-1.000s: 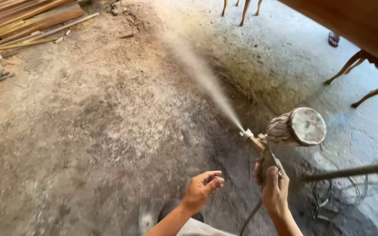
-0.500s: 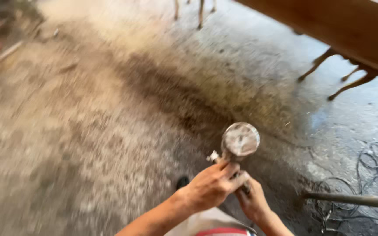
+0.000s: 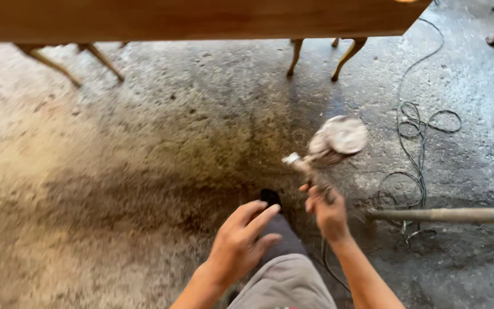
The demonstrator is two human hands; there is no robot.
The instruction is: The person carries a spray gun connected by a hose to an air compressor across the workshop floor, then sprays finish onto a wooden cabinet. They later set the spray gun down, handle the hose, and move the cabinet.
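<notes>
Nearest the camera, a grey-trousered leg stepped forward, its dark shoe planted on the stained floor. The left hand hung empty above the knee, fingers loosely spread and touching nothing. Just to its right, the right hand was wrapped tight round the handle of a spray gun, which sat out in front of the hand, its round metal cup tilted up and its nozzle pointing left; motion blur hid whether a finger lay on the trigger. A hose trailed down from the hand past the leg.

Right of the hand lay a long pipe, and beyond it a loose cable coiled across the floor. Farthest off stood a wooden table on slim legs.

The risks looked plain enough. The hose hung close to the striding leg and could have snagged it, jerking the gun. The cable loops and pipe lay near the feet, a likely trip. With the gun swinging, any stray spray could have struck the table unevenly.
</notes>
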